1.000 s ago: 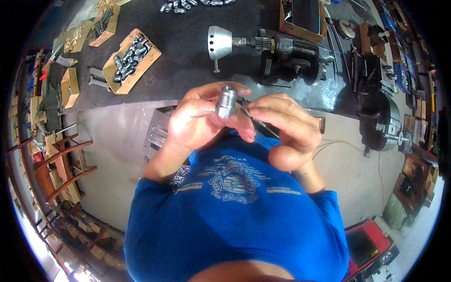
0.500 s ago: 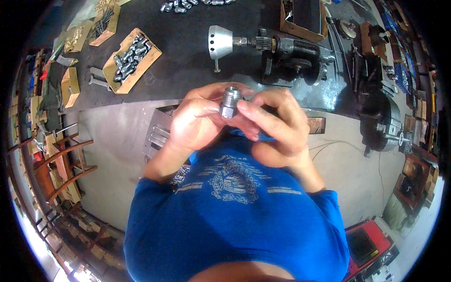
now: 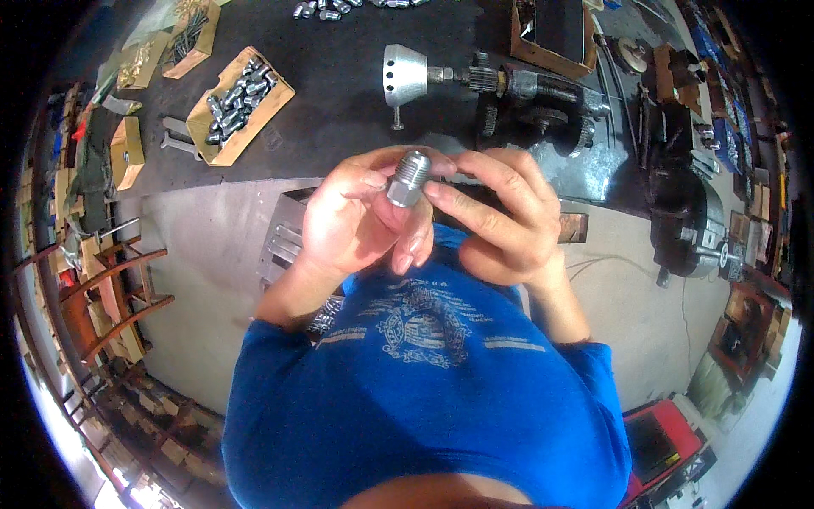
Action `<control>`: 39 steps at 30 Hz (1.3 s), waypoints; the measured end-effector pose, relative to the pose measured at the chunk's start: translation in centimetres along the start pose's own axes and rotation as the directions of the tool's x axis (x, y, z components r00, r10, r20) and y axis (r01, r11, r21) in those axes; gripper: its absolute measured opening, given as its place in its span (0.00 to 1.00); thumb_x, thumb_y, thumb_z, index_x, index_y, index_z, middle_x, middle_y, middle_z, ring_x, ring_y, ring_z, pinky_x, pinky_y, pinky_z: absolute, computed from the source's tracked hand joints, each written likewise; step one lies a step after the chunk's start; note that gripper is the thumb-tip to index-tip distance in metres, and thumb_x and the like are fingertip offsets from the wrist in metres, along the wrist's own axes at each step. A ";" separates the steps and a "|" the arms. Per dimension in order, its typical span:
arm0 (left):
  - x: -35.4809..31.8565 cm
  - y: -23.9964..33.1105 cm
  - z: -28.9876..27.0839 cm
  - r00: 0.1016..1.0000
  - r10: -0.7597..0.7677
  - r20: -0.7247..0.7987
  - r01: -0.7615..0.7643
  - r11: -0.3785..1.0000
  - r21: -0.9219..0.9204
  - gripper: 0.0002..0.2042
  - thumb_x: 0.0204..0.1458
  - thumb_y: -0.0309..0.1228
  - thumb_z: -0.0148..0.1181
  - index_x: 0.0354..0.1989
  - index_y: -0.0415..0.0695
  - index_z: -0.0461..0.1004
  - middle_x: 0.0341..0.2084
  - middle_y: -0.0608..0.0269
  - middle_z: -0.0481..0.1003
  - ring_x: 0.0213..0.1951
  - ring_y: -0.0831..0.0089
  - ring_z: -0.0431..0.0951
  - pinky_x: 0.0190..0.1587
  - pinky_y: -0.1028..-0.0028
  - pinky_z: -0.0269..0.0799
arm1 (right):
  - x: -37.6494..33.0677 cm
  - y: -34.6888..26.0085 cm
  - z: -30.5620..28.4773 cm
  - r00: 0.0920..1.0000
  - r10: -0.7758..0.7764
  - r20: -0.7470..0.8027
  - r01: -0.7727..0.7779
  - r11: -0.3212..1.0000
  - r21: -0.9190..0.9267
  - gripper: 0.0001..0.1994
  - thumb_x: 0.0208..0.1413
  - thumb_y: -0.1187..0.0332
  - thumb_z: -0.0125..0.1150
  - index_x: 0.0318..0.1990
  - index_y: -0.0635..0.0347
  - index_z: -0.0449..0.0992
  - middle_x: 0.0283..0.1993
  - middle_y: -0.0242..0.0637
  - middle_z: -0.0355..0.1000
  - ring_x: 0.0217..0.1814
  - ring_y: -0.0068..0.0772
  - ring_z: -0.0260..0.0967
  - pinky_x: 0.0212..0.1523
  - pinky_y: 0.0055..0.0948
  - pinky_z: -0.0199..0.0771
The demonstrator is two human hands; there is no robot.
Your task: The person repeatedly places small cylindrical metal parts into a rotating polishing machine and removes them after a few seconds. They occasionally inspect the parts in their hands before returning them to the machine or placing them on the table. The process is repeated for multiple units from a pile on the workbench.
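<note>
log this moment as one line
left hand: holding threaded metal fitting | right hand: close beside it, contact unclear | bench: box of metal fittings

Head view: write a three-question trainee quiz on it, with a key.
1. Choose one. The left hand holds: (a) a wrench; (b) a threaded metal fitting; (c) a wooden block.
2. True or false: in the picture, the silver cup-shaped part with holes is to the right of the tan box of metal pieces.
3. Fill in: the person's shirt is ____ in colour.

Key: 1 b; 2 true; 3 blue.
</note>
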State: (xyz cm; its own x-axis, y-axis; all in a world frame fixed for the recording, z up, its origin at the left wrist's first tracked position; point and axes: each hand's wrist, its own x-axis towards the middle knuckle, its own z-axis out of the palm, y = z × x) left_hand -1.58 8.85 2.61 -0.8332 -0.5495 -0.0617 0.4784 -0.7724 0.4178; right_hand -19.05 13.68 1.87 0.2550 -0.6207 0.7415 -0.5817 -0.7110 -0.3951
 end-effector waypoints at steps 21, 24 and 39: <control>-1.0 0.2 -0.1 0.960 0.280 0.026 -0.236 0.754 0.613 0.16 0.50 0.19 0.46 0.49 0.32 0.61 0.29 0.55 0.72 0.29 0.73 0.73 0.32 0.76 0.72 | 0.3 -0.3 0.6 0.998 0.056 -0.023 -0.055 0.998 0.030 0.30 0.19 0.74 0.53 0.43 0.52 0.74 0.34 0.39 0.65 0.31 0.37 0.64 0.27 0.29 0.69; -1.2 -0.2 0.6 0.942 0.332 -0.055 -0.195 0.669 0.717 0.17 0.48 0.17 0.48 0.49 0.33 0.61 0.30 0.55 0.72 0.31 0.72 0.74 0.33 0.76 0.72 | 0.5 -0.4 0.8 0.999 0.047 -0.003 -0.046 0.999 0.023 0.30 0.19 0.74 0.53 0.43 0.52 0.74 0.34 0.38 0.64 0.31 0.38 0.64 0.27 0.29 0.69; -0.6 -0.6 -0.6 0.755 0.605 0.251 -0.290 -0.035 0.956 0.19 0.33 0.20 0.63 0.39 0.36 0.70 0.19 0.62 0.74 0.20 0.79 0.74 0.22 0.83 0.68 | -1.0 0.2 0.4 0.997 0.064 0.038 -0.065 0.997 0.043 0.28 0.19 0.73 0.52 0.40 0.58 0.74 0.38 0.43 0.67 0.33 0.39 0.65 0.29 0.30 0.69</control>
State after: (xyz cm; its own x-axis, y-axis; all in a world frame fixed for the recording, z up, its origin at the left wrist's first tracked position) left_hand -1.19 9.44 1.86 -0.4096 -0.8025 0.4339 -0.0401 0.4910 0.8702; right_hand -19.12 14.02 0.83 0.2465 -0.6766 0.6938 -0.5635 -0.6825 -0.4655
